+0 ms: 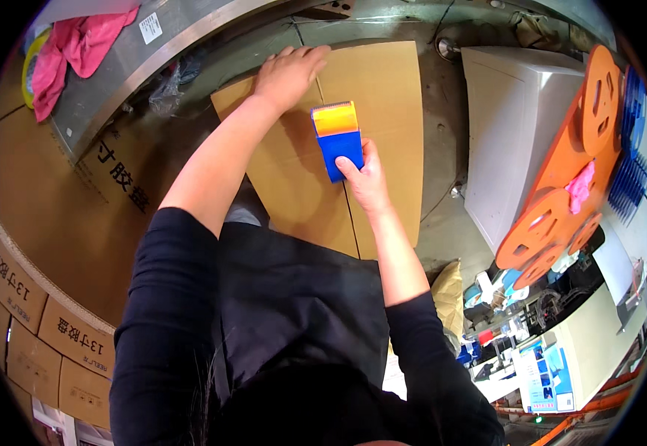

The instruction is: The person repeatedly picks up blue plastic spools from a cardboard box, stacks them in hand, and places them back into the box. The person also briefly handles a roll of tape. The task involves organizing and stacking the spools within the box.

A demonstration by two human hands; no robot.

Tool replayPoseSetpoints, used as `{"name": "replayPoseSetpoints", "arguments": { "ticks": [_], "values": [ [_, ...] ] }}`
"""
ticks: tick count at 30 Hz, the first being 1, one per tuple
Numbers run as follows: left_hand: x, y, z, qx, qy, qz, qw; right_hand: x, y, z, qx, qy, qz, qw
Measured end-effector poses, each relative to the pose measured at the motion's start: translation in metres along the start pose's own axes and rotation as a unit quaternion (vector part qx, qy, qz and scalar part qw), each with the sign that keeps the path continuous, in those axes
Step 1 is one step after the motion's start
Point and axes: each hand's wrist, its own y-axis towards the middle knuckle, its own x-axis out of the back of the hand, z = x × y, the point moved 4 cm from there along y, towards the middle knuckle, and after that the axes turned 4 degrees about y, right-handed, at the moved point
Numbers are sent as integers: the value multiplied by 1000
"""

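Observation:
A brown cardboard carton [383, 89] lies before me with its top flaps folded in, a dark seam running between them. My right hand [366, 178] grips a blue and yellow tape dispenser [338, 141] over that seam, thumb across its blue body. The yellow end, with a toothed edge, points away from me. Across the carton's far left edge rests my left hand [290, 78], its fingers stretched out and pressing near the seam. Whether tape runs from the dispenser onto the flaps, I cannot tell.
To the left are a large carton [41, 201], several stacked boxes [78, 334] and a metal table [108, 82] with a pink cloth [82, 41]. A white cabinet [498, 134] and orange reels [539, 215] stand on the right, beyond a strip of floor.

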Motion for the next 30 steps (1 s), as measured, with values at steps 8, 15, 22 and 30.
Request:
{"name": "replayPoseSetpoints", "arguments": {
  "ticks": [8,15,22,30],
  "values": [
    [19,-46,-5,172,-572,221,771,6,1,-18,-103,7,64,993],
    [21,-32,-9,159,-508,157,832,5,-1,-14,-76,24,43,996],
    [79,-78,-45,-87,-62,-269,957,31,-78,45,112,200,-254,940],
    [77,-227,-165,-69,-507,217,831,10,-210,48,-14,114,-108,988]
  ]
}}
